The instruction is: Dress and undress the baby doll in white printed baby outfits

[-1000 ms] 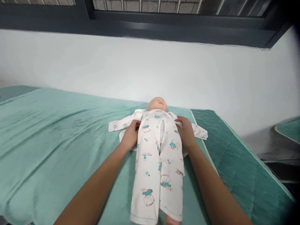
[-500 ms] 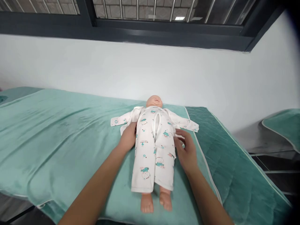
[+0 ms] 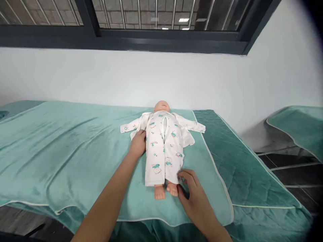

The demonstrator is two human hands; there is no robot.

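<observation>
A baby doll [image 3: 162,106] lies on its back in a white printed top [image 3: 188,137] with both sleeves spread. White printed trousers [image 3: 156,151] with an open slit cover its front from the chest to near the ankles, and two bare feet [image 3: 159,192] stick out below. At the left side of the trousers is my left hand [image 3: 138,144], its fingers curled together and the tips hidden against the cloth. My right hand [image 3: 193,193] is at the right trouser cuff, thumb and forefinger closed about its edge beside the foot.
The doll lies on a light green blanket [image 3: 83,151] with a pale border. Darker quilted green cloth [image 3: 234,164] extends to the right. A white wall [image 3: 141,77] and dark window frame [image 3: 161,42] rise behind. Another green-covered surface [image 3: 297,124] stands at the right.
My right hand has moved down from the doll's hip to the trouser cuff. My left hand stays at the trousers' left side. The view has shifted slightly.
</observation>
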